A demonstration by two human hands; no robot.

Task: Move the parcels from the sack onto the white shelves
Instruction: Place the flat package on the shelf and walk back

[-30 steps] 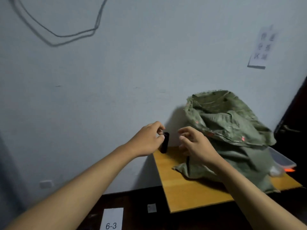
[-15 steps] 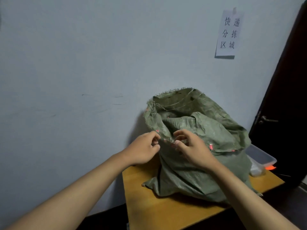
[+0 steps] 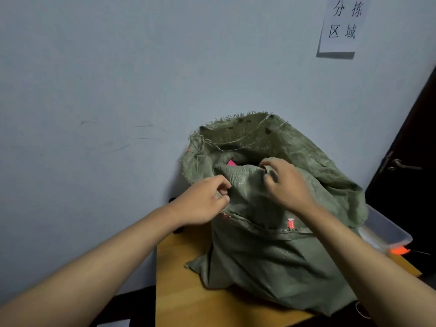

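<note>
Sack [image 3: 271, 251], one, green woven, stands upright in the centre right of the frame on the wooden counter [image 3: 184, 293], long axis vertical, frayed mouth facing up and open toward the wall. Parcels: one visible only as a pink corner [image 3: 231, 163] inside the mouth, just above the folded front lip; any others are hidden by the cloth. Hands, two, both at the front lip of the sack. Left hand [image 3: 203, 200], centre of the frame, pinches the lip's left edge between thumb and curled fingers. Right hand [image 3: 286, 185], just right of it and higher, grips a bunched fold of the lip beside the pink corner. Clear plastic tub [image 3: 389, 232], one, at the right edge, behind the sack. Paper notice [image 3: 342, 27], one, upper right on the wall. Door handle [image 3: 398, 162], one, far right.
</note>
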